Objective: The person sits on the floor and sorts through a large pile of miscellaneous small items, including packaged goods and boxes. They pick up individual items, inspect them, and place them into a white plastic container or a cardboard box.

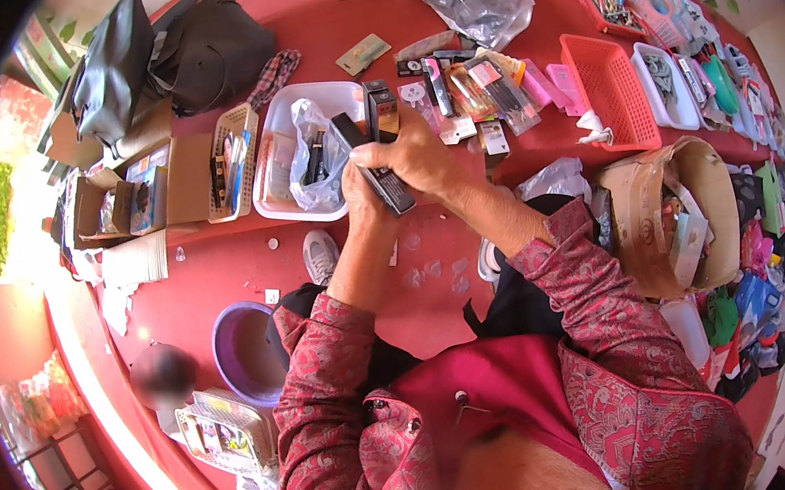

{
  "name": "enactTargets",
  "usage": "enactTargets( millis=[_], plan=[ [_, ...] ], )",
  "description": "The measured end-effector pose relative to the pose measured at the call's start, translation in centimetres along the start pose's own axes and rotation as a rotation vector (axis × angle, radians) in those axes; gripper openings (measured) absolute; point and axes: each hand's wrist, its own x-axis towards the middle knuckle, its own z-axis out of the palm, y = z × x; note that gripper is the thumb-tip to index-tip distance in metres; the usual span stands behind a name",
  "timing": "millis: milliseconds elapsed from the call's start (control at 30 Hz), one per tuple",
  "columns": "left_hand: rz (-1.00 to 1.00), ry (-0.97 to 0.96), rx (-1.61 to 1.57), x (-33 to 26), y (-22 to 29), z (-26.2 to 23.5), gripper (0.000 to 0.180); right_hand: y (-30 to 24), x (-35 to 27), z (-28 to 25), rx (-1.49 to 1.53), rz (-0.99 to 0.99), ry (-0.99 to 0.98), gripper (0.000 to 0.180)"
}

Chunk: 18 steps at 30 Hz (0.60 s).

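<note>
In front of me, my left hand (pixel 364 193) is closed round a long, narrow black carton (pixel 374 171), which tilts down to the right. My right hand (pixel 418 158) is closed over the same carton, its thumb laid across the front; most of its fingers are hidden. Right above that hand stands a second black carton with a brownish side (pixel 382 109), and I cannot tell if the hidden fingers touch it. Just beyond my left hand is a white plastic tub (pixel 275 128) with a clear plastic bag (pixel 312 162) holding dark items.
Packaged cosmetics (pixel 496 88) lie in a pile beyond my right hand, beside a red basket (pixel 610 94). A beige basket (pixel 230 162) and cardboard boxes (pixel 181 177) sit left. Nearer are a purple basin (pixel 248 353) and, to the right, a large open carton (pixel 642 226).
</note>
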Motion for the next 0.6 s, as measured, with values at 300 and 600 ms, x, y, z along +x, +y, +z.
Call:
enactTargets(
  millis=[300,600],
  plan=[
    [-0.277,-0.41,0.522,-2.6,4.0,1.2,0.048,0.7,0.7,-2.1,0.111,0.254,0.233,0.017],
    [-0.439,-0.281,0.398,-3.2,2.8,-0.9,0.04,2.5,1.1,-1.2,-0.134,0.185,0.386,0.035]
  ],
)
